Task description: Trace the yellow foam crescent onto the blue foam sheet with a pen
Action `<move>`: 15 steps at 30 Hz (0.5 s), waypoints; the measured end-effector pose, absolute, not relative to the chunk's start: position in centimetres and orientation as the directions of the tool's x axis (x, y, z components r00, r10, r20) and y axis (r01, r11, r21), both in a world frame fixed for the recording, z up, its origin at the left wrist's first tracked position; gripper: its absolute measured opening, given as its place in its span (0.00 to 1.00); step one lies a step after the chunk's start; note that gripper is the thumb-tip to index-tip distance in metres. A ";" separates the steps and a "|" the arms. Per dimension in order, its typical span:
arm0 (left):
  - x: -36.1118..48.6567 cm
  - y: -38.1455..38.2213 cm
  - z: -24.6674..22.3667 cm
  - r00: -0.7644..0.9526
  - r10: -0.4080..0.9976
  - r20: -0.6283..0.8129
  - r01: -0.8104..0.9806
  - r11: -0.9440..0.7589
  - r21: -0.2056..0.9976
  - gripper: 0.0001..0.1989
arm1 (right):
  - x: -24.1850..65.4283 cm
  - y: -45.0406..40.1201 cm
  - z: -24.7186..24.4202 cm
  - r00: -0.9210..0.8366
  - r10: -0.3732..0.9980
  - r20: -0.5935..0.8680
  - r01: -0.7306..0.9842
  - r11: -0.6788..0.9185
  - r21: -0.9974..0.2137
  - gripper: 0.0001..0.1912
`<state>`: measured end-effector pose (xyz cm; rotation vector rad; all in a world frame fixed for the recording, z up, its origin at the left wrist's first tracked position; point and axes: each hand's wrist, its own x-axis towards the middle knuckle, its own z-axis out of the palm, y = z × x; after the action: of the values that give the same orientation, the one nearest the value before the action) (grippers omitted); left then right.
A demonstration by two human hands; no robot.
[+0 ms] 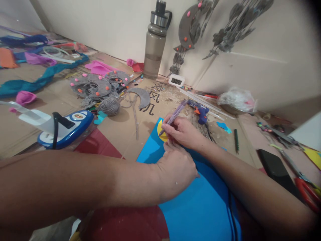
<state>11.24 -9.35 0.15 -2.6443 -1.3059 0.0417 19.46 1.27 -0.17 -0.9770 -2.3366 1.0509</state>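
Observation:
My right hand (184,132) is closed around a purple pen (175,113), its tip down on a yellow paper cutout (160,134). The cutout has a curved edge and lies near the top corner of a large blue sheet (193,207). My left hand (175,164) reaches across from the left, just below the right one. Its fingertips press on the lower end of the cutout, holding it against the sheet; its other fingers are curled and partly hidden. Part of the cutout is hidden under both hands.
A water bottle (154,50) stands against the wall, by a small clock (176,80). Grey felt crescents (92,87) and a yarn ball (109,106) lie left. A glue gun (200,112), a phone (276,167) and red-handled scissors (306,194) are right; a blue-white device (67,129) is left.

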 end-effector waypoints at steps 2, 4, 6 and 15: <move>11.3 -9.3 0.1 0.619 0.783 0.058 0.777 -0.599 -0.196 0.28 | 19.4 1.3 -0.3 -0.669 0.740 0.071 0.429 0.462 -0.776 0.12; 11.3 -9.3 0.1 0.630 0.775 0.052 0.766 -0.608 -0.211 0.27 | 19.4 1.3 -0.5 -0.662 0.746 0.074 0.421 0.452 -0.786 0.12; 11.2 -9.3 0.2 0.635 0.771 0.050 0.759 -0.610 -0.226 0.28 | 19.3 1.4 -0.6 -0.659 0.748 0.079 0.410 0.445 -0.796 0.12; 11.2 -9.4 -0.1 0.625 0.775 0.093 0.773 -0.597 -0.214 0.26 | 19.1 1.5 -1.0 -0.635 0.762 0.124 0.411 0.469 -0.782 0.14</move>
<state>11.22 -9.36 -0.11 -2.6154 -1.2673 0.0146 19.06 1.50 -0.95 -0.9766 -2.2599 1.0209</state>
